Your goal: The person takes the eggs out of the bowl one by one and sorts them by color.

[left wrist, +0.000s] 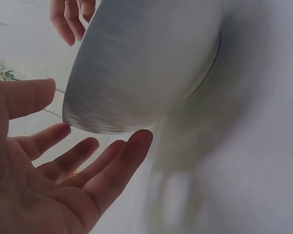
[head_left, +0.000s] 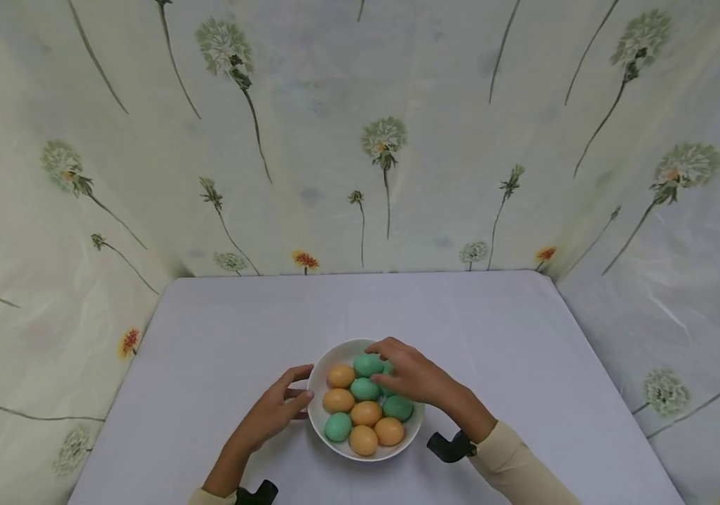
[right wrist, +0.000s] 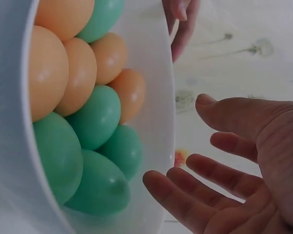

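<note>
A white bowl (head_left: 342, 352) on the table holds several smooth orange eggs (head_left: 363, 440) and several green eggs (head_left: 337, 426). My left hand (head_left: 274, 414) is at the bowl's left side; in the left wrist view its fingertips touch or nearly touch the outer wall (left wrist: 141, 63), with fingers loosely extended. Over the bowl's right rim hovers my right hand (head_left: 416, 377), above the green eggs and partly covering them in the head view. From the right wrist, its fingers (right wrist: 180, 202) look spread and relaxed, with nothing between them and the thumb.
A white cloth covers the table (head_left: 240, 315). Behind it and at both sides hangs a pale curtain (head_left: 322, 175) printed with dandelions. Dark wrist mounts (head_left: 451, 447) sit on both forearms, close to the bowl on the right.
</note>
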Tool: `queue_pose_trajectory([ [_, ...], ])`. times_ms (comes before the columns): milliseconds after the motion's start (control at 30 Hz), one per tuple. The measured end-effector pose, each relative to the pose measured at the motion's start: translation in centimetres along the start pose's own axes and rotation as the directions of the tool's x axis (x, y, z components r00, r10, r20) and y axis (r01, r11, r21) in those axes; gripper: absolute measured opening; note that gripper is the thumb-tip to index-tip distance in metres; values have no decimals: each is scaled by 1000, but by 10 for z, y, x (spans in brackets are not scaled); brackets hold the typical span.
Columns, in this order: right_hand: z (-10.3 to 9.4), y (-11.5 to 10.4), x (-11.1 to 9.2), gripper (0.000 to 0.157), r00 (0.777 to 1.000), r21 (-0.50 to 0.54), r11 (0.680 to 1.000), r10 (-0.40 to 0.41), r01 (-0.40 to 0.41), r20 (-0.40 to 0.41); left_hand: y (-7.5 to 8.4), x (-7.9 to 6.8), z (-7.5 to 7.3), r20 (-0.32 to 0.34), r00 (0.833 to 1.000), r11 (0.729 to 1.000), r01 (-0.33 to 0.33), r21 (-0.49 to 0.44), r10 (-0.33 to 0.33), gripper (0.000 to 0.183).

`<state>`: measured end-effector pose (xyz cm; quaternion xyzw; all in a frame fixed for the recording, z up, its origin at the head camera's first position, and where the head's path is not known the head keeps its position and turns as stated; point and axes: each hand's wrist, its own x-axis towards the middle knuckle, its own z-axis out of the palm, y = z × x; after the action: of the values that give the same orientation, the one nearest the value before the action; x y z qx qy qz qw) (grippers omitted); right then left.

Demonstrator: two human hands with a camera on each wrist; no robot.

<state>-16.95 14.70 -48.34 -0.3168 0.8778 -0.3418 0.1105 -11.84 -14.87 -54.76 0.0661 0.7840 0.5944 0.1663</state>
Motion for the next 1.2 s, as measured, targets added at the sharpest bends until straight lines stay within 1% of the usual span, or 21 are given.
queue_pose_trajectory([
  [100,4,0,8,46,999,10,1000,-16,16,35,-2,0,3,42,999,990,23,-139,-17,58],
  [267,9,-2,22,44,996,-12,999,-48,49,76,-10,2,7,73,997,957,47,-286,-27,64],
  [367,14,-3,31,41,993,-30,997,-67,70,98,-13,1,10,70,997,935,67,-350,-46,65],
  [533,20,-3,40,37,989,-90,994,-56,68,135,-16,-1,14,78,996,901,75,-428,-46,65],
  [633,24,-3,45,35,988,-149,985,-60,81,142,-17,-1,15,74,996,888,74,-454,-46,65],
  [733,28,-3,50,33,986,-176,980,-64,91,153,-17,0,15,72,996,885,79,-460,-51,65],
  [967,32,-3,57,29,981,-164,984,-39,70,188,-17,2,15,99,993,882,98,-460,-59,64],
  [1200,37,-2,63,27,977,-182,978,-67,104,201,-18,2,14,100,993,878,101,-468,-61,64],
])
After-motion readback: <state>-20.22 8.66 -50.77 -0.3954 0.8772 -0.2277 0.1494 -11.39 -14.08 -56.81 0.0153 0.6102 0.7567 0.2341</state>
